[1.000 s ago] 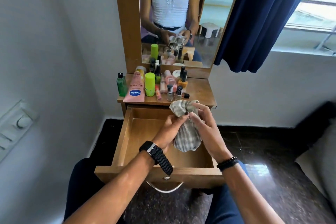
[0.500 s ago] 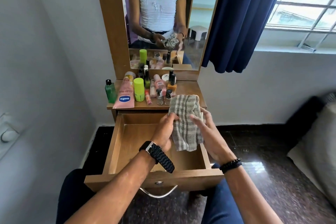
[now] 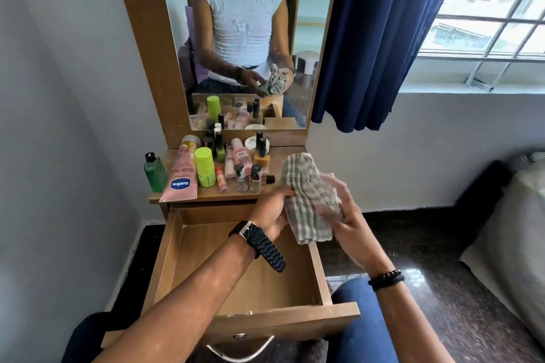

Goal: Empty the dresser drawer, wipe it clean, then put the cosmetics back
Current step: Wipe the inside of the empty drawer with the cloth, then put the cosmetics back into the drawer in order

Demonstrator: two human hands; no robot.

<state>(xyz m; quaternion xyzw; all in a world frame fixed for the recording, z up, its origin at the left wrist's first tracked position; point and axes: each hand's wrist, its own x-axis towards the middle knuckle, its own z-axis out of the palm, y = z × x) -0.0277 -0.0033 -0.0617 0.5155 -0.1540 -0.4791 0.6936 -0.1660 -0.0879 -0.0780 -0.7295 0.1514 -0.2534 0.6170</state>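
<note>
Now the drawer [image 3: 236, 259] stands pulled out at the 6 o'clock side with nothing inside, and the dresser top [image 3: 280, 156] at 12 o'clock from it carries the cosmetics [image 3: 224, 162] in a tight group. Above the drawer's far right corner hangs the checked cloth [image 3: 306, 194]: the left hand [image 3: 271, 209] pinches its 9 o'clock edge, while the blurred right hand [image 3: 345, 215] grasps it from 3 o'clock.

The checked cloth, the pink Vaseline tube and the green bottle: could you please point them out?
checked cloth [image 3: 306, 200], head view, middle of the fabric.
pink Vaseline tube [image 3: 180, 180], head view, lower body near the logo.
green bottle [image 3: 154, 173], head view, its body.
</note>
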